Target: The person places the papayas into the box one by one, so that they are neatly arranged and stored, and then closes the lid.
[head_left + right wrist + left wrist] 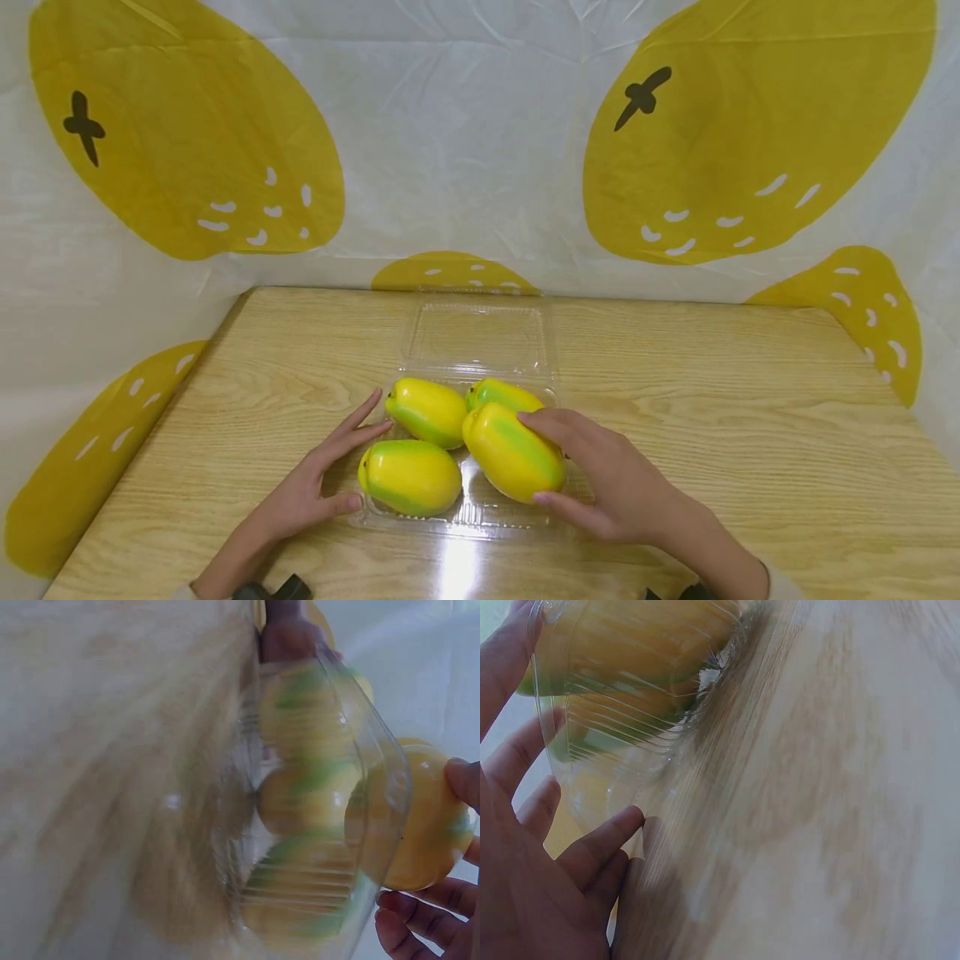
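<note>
A clear plastic clamshell box (480,523) sits on the wooden table with its lid (480,337) folded back. Inside it lie a front-left papaya (411,477), a back-left papaya (427,412) and a back-right papaya (510,393), all shiny yellow with green patches. My right hand (611,479) grips another papaya (513,452) between thumb and fingers, tilted over the box's right side. In the right wrist view this held papaya (412,825) rises above the box's rim. My left hand (318,475) spreads around the box's left side, fingers (604,844) against its clear wall.
Wood-grain table (712,400) extends to both sides of the box. Behind it hangs a white cloth (465,150) printed with large yellow fruit. Dark objects (273,587) show at the bottom edge near both forearms.
</note>
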### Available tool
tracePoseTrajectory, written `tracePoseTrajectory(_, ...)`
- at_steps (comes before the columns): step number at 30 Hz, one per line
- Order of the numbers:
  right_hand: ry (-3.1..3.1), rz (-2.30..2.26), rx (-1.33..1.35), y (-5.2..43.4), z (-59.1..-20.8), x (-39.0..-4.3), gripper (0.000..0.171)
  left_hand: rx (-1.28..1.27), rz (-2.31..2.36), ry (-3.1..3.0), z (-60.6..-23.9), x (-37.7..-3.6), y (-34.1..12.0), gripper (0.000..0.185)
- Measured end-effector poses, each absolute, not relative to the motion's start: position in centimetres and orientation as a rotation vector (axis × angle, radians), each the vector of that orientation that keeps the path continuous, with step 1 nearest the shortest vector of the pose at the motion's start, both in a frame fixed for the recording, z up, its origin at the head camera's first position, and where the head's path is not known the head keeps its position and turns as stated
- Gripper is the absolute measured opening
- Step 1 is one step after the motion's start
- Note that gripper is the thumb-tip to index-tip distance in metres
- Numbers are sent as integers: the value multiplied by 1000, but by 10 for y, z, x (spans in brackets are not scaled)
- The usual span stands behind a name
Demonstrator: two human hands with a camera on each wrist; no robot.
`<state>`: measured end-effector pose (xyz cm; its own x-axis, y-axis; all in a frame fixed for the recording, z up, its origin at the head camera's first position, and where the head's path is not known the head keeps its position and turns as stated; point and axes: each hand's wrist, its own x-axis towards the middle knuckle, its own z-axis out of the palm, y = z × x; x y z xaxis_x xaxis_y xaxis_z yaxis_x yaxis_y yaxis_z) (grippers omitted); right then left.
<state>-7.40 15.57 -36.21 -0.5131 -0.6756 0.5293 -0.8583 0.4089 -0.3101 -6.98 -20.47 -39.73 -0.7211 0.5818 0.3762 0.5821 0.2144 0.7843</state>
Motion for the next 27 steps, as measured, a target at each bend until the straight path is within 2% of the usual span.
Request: tracePoseTrajectory(27,-2402,547,1348,142,-375,-64,63,-1171,-1517,-2472,-397,-69,-205,64)
